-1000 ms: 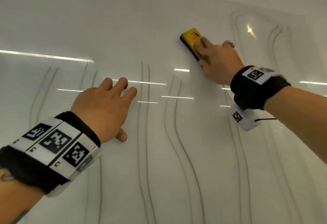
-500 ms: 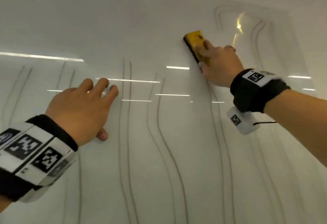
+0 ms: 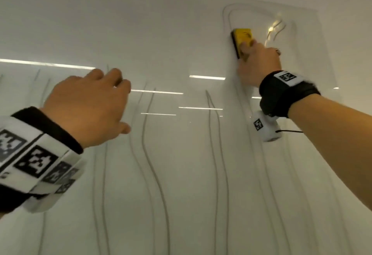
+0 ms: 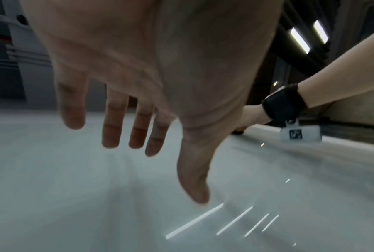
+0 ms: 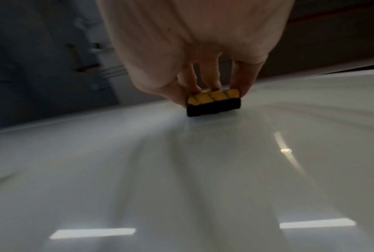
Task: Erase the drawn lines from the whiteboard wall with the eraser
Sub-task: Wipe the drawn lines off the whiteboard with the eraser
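My right hand (image 3: 258, 64) grips the yellow eraser (image 3: 242, 38) near the whiteboard wall (image 3: 161, 33) top, long axis roughly vertical, black felt against it; dark print unreadable. My left hand (image 3: 88, 107) hovers, fingers spread.

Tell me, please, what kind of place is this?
Probably an office or meeting room. A glossy whiteboard wall carries wavy drawn lines and mirrors long ceiling lights. The right hand presses a yellow eraser against it.
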Motion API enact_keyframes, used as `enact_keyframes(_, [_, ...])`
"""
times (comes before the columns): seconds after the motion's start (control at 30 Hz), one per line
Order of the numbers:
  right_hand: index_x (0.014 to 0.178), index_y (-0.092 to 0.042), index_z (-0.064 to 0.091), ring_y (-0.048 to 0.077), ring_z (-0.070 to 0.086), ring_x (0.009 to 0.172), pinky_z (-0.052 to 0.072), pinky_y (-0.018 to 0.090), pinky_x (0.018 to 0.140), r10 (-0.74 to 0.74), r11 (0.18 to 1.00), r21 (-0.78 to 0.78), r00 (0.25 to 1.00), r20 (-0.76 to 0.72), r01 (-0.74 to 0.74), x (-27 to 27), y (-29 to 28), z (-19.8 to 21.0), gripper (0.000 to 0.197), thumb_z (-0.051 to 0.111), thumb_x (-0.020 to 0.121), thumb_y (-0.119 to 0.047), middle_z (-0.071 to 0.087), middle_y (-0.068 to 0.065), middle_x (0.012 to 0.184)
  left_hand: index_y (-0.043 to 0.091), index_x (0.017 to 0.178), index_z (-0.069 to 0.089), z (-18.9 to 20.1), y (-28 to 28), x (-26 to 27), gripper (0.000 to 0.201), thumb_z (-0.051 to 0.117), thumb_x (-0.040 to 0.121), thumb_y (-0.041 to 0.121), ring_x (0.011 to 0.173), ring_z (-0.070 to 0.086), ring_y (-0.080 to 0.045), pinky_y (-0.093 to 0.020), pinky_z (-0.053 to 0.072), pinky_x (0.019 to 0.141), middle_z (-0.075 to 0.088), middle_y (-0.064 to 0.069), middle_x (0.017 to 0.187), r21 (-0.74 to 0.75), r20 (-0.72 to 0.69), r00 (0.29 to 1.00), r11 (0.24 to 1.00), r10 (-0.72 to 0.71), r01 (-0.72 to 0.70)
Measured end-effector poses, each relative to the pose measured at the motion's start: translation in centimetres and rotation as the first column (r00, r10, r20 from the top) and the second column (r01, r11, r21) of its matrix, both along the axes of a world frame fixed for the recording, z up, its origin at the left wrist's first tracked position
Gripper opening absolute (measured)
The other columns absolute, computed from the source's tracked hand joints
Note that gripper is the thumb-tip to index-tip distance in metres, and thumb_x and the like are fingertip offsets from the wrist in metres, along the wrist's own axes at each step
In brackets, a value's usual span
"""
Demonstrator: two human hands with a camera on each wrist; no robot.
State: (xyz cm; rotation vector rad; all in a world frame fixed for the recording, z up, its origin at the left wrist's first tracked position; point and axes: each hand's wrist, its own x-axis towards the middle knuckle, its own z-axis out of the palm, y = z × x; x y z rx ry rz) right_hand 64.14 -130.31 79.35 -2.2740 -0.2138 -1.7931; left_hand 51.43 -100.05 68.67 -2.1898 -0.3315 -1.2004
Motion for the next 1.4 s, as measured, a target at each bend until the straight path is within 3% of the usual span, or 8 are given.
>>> enact_keyframes(0.17, [0.155,-0.027,0.037,0.059,0.047,0.118,0.032,0.055,0.11,0.083,0.926,-0.375,0.991,0.104,-0.038,1.0,1.9,-4.2,0.057,0.049,0.1,-0.025,0.026,0.004,0.167,0.02,0.143,0.036,-0.6,-9.7,2.7,0.091,0.075,0.075,0.066,0.122,0.046,-0.023,-0.037,0.042,0.077,0.036,0.003,0.142,0.056,-0.053,0.973,0.972,-0.224,0.227])
enact_keyframes(0.3, [0.147,-0.014,0.042,0.053,0.053,0.12,0.034,0.055,0.11,-0.123,0.992,0.001,0.992,0.003,0.123,2.7,-7.9,0.3,0.051,0.05,0.097,-0.02,0.047,0.024,0.148,0.014,0.15,0.027,-1.4,-11.6,4.9,0.098,0.079,0.078,0.054,0.125,0.044,-0.022,-0.033,0.037,0.074,0.021,-0.002,0.153,0.081,-0.095,0.979,0.979,-0.181,0.189])
enact_keyframes(0.4, [0.128,-0.001,0.05,0.053,0.055,0.117,0.044,0.055,0.106,-0.082,0.93,0.354,0.994,-0.073,0.102,2.4,-12.9,1.4,0.038,0.056,0.095,-0.018,0.057,0.032,0.125,0.01,0.152,0.023,-2.1,-11.3,5.7,0.1,0.08,0.079,0.046,0.125,0.044,-0.022,-0.031,0.037,0.074,0.017,-0.005,0.155,0.067,-0.137,0.981,0.987,-0.137,0.148])
enact_keyframes(0.47, [0.128,0.001,0.051,0.053,0.055,0.118,0.046,0.052,0.103,-0.035,0.927,0.368,0.996,-0.087,0.064,2.3,-12.6,1.4,0.038,0.056,0.096,-0.017,0.057,0.032,0.126,0.008,0.151,0.024,-2.4,-11.1,5.9,0.088,0.075,0.085,0.038,0.123,0.043,-0.021,-0.031,0.034,0.074,0.018,-0.006,0.153,0.101,-0.123,0.985,0.986,-0.122,0.135])
enact_keyframes(0.73, [0.156,-0.025,0.036,0.059,0.047,0.119,0.034,0.054,0.111,0.01,0.94,-0.341,0.993,0.114,0.03,3.1,-6.3,-3.5,0.055,0.047,0.103,-0.03,0.029,0.004,0.166,0.005,0.139,0.037,-2.0,-14.3,6.0,0.046,0.047,0.096,0.016,0.112,0.048,-0.023,-0.031,0.038,0.073,0.024,-0.012,0.149,0.143,-0.17,0.985,0.99,0.008,0.017])
enact_keyframes(1.0, [0.12,-0.005,0.055,0.052,0.06,0.107,0.051,0.055,0.101,-0.047,0.913,0.405,0.999,-0.003,0.044,3.2,-15.5,4.8,0.039,0.06,0.093,-0.033,0.057,0.032,0.125,0.007,0.13,0.038,-2.1,-13.9,5.6,0.034,0.035,0.097,0.011,0.089,0.03,-0.017,-0.03,0.033,0.066,0.027,-0.008,0.141,0.207,-0.188,0.982,0.978,0.035,0.005])
enact_keyframes(1.27, [0.151,-0.022,0.044,0.051,0.044,0.131,0.041,0.049,0.111,-0.031,0.99,-0.137,0.998,0.049,0.038,2.6,-8.3,4.1,0.053,0.05,0.1,-0.034,0.042,0.017,0.154,0.011,0.131,0.037,-2.2,-13.7,5.4,0.033,0.034,0.098,0.012,0.088,0.03,-0.016,-0.028,0.017,0.051,0.028,-0.005,0.137,0.19,-0.139,0.99,0.982,0.013,0.013])
enact_keyframes(1.4, [0.137,-0.01,0.057,0.054,0.054,0.119,0.048,0.052,0.105,-0.111,0.962,0.255,0.993,0.051,0.095,3.6,-14.6,4.5,0.055,0.063,0.089,-0.036,0.054,0.031,0.131,0.01,0.141,0.031,-2.5,-13.0,5.3,0.043,0.036,0.099,0.015,0.089,0.031,-0.016,-0.027,0.018,0.05,0.026,-0.005,0.141,0.185,-0.145,0.989,0.983,0.006,0.022])
